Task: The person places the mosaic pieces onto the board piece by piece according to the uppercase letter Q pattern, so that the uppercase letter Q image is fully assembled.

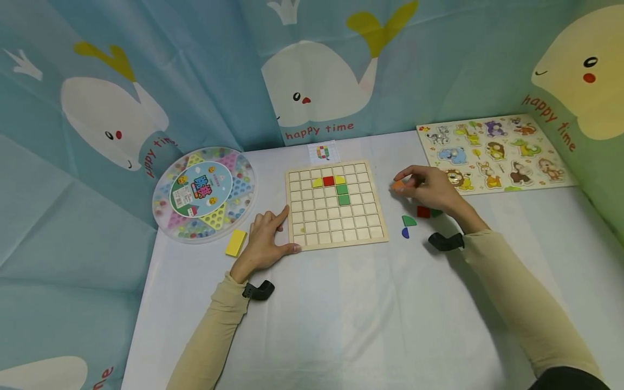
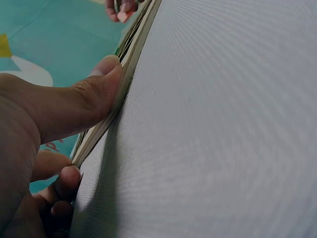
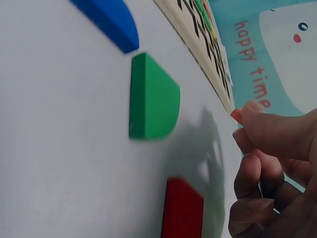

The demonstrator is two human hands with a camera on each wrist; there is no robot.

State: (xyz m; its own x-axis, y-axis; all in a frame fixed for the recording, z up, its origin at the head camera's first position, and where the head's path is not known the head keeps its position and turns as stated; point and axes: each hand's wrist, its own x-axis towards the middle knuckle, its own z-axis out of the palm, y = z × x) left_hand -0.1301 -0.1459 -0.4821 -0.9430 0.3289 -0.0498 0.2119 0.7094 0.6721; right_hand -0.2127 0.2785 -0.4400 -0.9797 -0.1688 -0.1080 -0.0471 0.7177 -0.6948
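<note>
My right hand (image 1: 429, 187) pinches a small orange block (image 1: 398, 185) between thumb and fingertips, right of the board. My left hand (image 1: 263, 241) rests at the near left corner of a wooden grid board (image 1: 336, 245), its thumb on the front edge and its index finger stretched along the left side. On the board, a red square (image 1: 329, 181) lies between two yellow pieces (image 1: 317, 183). Two green squares (image 1: 343, 194) run down from the right yellow piece. Under and beside my right hand lie a red block (image 3: 184, 210), a green quarter-round block (image 3: 154, 99) and a blue rounded block (image 3: 111, 20).
A small pattern card (image 1: 323, 153) lies behind the board. To the left are a round Chinese checkers box (image 1: 170, 227) and a yellow block (image 1: 236, 243). An animal puzzle board (image 1: 497, 154) is at the back right. A whale-print curtain (image 1: 214, 70) borders the white table (image 1: 341, 314).
</note>
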